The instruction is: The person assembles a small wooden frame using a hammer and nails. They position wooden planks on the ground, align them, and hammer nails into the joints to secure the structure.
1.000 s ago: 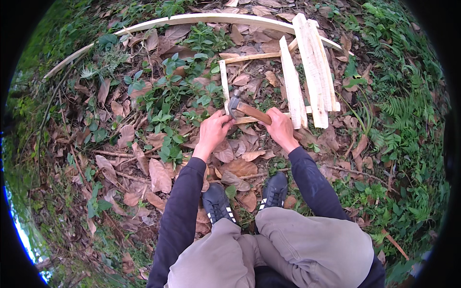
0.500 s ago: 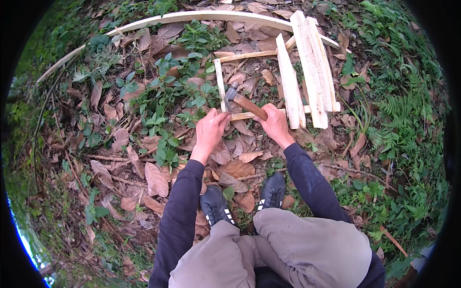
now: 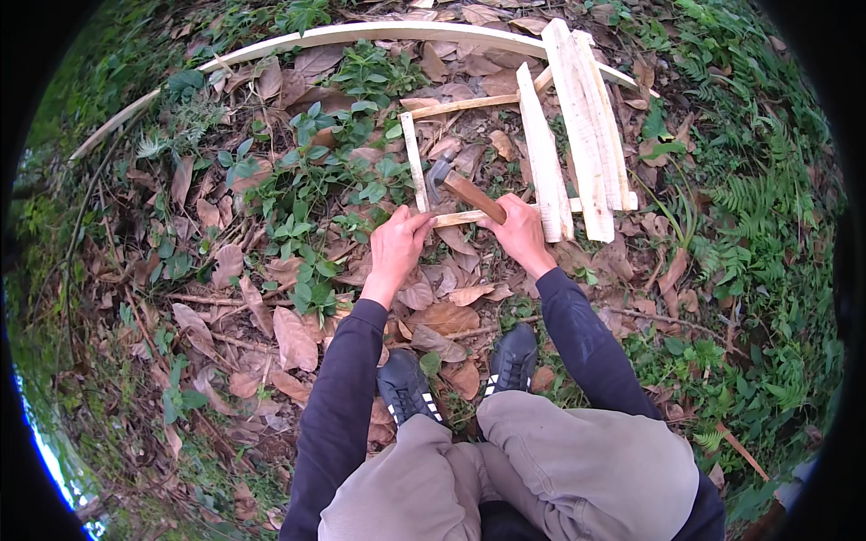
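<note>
My right hand is wrapped round the wooden handle of a claw hammer. The hammer's dark metal head hangs just above the corner where a thin left strip meets a near strip. At that corner my left hand is closed, thumb and fingertips pinched together against the wood. What lies between those fingertips is too small to make out. A far strip runs along the opposite side, so the strips outline a rough rectangle. Pale boards, one narrow and one wide, lie across its right part.
A long pale slat lies beyond the frame, bowed in this view. Brown dry leaves and low green plants cover the ground. Both dark shoes stand close on the near side. Ferns grow at the right.
The hammer's head has shifted very slightly to the right and tilted a little. Both hands stay almost in place, and the wood lies as before.
</note>
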### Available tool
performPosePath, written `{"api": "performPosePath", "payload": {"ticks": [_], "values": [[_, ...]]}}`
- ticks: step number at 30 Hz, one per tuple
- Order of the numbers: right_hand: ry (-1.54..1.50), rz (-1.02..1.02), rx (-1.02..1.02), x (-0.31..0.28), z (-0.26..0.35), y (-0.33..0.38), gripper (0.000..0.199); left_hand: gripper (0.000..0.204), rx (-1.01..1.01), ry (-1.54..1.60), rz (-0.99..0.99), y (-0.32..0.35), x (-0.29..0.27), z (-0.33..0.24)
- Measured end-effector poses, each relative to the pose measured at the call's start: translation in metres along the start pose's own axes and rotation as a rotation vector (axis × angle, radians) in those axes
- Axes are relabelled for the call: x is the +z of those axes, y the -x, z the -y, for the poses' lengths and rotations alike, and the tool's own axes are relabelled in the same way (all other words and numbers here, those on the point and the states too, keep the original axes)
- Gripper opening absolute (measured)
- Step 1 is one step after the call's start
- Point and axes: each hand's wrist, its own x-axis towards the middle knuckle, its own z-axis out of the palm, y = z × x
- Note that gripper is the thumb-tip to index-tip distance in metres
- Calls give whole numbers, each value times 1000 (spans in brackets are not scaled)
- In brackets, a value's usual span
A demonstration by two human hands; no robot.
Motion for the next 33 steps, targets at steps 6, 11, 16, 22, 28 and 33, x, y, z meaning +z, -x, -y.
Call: {"api": "performPosePath", "payload": {"ticks": [6,11,16,22,28,33], "values": [[23,-25,-77,-3,0,3,39,19,-40,2,79,-4,-7,-6],[-98,-23,-56,9,25,3,40,23,-86,96,167,-14,-15,1],[-40,10,-28,23,34,-4,38,22,-71,77,240,-17,-17,2],[-17,25,-67,20,26,-5,39,21,-68,71,183,-5,-15,-7],[2,99,-60,15,24,-9,44,23,-156,14,186,-4,-12,-16],[14,188,18,7,32,-20,46,25,-167,64,176,-3,-14,-13]]}}
